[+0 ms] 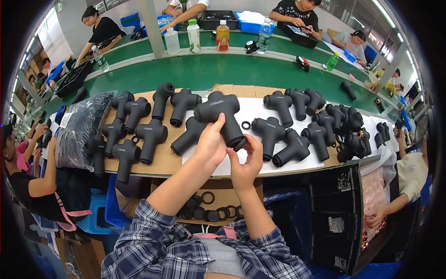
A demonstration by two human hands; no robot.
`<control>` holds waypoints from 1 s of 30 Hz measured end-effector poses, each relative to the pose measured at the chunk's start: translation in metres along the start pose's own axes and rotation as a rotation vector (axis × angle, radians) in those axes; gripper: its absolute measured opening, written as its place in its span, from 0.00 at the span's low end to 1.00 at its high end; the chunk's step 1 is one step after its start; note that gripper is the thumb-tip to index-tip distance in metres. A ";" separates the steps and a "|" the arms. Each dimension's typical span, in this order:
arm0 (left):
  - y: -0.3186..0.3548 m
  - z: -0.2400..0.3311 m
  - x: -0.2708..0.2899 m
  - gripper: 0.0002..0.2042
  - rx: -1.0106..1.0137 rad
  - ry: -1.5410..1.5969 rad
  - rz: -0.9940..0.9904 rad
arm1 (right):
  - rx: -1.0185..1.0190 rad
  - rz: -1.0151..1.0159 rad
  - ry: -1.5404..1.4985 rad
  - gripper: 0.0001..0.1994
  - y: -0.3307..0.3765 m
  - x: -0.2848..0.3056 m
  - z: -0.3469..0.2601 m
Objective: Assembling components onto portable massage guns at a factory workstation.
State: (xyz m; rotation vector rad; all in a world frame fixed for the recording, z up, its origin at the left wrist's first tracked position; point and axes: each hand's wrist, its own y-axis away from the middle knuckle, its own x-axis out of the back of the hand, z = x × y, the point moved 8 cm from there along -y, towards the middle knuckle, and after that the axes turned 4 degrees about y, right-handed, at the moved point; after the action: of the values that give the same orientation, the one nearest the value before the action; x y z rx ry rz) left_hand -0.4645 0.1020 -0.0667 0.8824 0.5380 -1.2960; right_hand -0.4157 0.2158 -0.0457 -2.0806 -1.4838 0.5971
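My left hand (210,145) is closed around the handle of a black, T-shaped massage gun (216,106), lifted over the table with its head toward the far side. At the lower end of that handle, my right hand (246,163) pinches a black end ring (239,143) with thumb and fingers. The ring sits against the handle's end; whether it is seated cannot be made out. Just right of the held gun, a small black ring (245,125) lies on white paper (299,156). Another massage gun (188,135) lies left of my left hand.
Several massage guns (153,135) cover the cardboard to the left, and more (269,132) lie to the right. A plastic-wrapped bundle (83,130) stands at far left. Below the table edge, a cardboard box (256,193) holds black rings and caps. A black crate (337,218) stands right. Co-workers sit around.
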 end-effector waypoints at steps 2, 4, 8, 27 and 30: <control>0.011 0.003 -0.001 0.15 0.013 0.081 -0.020 | 0.088 -0.015 0.112 0.23 -0.001 0.000 -0.011; 0.014 0.002 0.004 0.14 0.021 0.124 -0.030 | 0.131 -0.024 0.171 0.22 -0.002 0.001 -0.017; 0.015 0.004 0.010 0.12 -0.007 0.126 -0.076 | 0.221 -0.055 0.242 0.22 -0.003 0.000 -0.027; 0.014 0.008 0.016 0.11 -0.012 0.185 -0.009 | -0.411 -0.161 -0.367 0.16 -0.005 -0.014 0.016; 0.016 0.006 0.015 0.10 -0.005 0.185 -0.010 | -0.349 -0.199 -0.260 0.17 -0.008 -0.012 0.010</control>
State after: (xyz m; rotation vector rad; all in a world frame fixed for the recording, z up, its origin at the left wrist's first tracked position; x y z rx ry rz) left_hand -0.4465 0.0889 -0.0704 1.0023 0.6905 -1.2283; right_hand -0.4315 0.2084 -0.0474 -2.1297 -2.0424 0.5806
